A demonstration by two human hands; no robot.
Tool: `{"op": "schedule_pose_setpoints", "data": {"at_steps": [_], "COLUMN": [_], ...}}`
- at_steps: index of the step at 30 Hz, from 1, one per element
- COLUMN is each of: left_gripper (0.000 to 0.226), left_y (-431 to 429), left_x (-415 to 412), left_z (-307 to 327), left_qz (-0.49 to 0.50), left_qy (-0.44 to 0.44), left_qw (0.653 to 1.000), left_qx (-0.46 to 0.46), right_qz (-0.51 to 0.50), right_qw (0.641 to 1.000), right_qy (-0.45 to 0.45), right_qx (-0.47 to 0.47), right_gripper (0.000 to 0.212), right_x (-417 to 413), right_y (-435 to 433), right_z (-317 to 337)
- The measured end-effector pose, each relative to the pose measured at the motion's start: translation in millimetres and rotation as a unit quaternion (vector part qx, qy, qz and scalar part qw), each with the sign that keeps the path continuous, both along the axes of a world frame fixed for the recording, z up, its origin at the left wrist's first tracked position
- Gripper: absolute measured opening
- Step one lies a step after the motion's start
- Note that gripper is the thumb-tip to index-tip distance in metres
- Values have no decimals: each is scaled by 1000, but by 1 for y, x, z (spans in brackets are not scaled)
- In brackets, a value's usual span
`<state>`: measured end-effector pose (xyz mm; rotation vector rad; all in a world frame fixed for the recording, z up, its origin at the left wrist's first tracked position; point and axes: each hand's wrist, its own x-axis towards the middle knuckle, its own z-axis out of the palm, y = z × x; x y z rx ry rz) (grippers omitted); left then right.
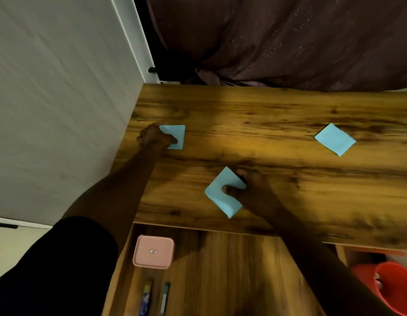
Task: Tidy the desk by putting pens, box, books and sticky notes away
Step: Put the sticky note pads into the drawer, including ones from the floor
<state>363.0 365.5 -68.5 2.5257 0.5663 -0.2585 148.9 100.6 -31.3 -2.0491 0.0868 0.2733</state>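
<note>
Three light-blue square paper notes lie flat on the brown wood-grain desk top (266,124).

The left hand (153,136) is at the far-left corner of the desk. Its fingers are curled tight and one fingertip (174,140) lies on top of the far-left sticky note (176,133), so it pinches that note's left edge. Can't tell if the note is lifted off the wood.

The right hand (252,188) is near the middle of the desk, close to the near edge. Its thumb lies across the top of the middle sticky note (220,199) and its fingers curl at the note's far-right edge, pinching it. This note sits cornerwise.

The right sticky note (334,139) is well apart from both hands, further right and cornerwise too. Nothing touches it.

The open wooden drawer (232,270) is under the near desk edge. In its far-left corner is the pink rounded-square plastic box (153,252) with a small label on the lid. Nearer than the box, a blue-yellow pen (146,297) and a teal-white pen (164,297) lie side by side.

A red plastic bucket (394,288) is at near right, below the desk. A dark maroon curtain (289,42) hangs beyond the far edge, and a white wall (61,110) is on the left.
</note>
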Motion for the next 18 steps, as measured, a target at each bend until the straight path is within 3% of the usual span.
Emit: {"op": "schedule_pose_setpoints", "data": {"at_steps": [4,9,13,18], "left_gripper": [94,76,82,54], "left_y": [4,8,6,-13], "left_x": [-9,-40,-78,-160], "left_z": [-1,0,16,58], "left_qz": [20,-24,-57,-179], "left_qy": [-21,-91,-138,-142], "left_qw": [998,987,973,951], "left_qx": [-56,-131,-177,-206], "right_qz": [-32,-50,-86,-100], "right_qw": [999,999,996,995], "right_qy": [5,-9,-11,-6], "right_qx": [20,-2,12,-8], "right_gripper": [33,30,21,16], "right_x": [-11,-36,-70,-113], "right_y": [-6,-15,-21,-28], "right_z": [3,12,27,44]}}
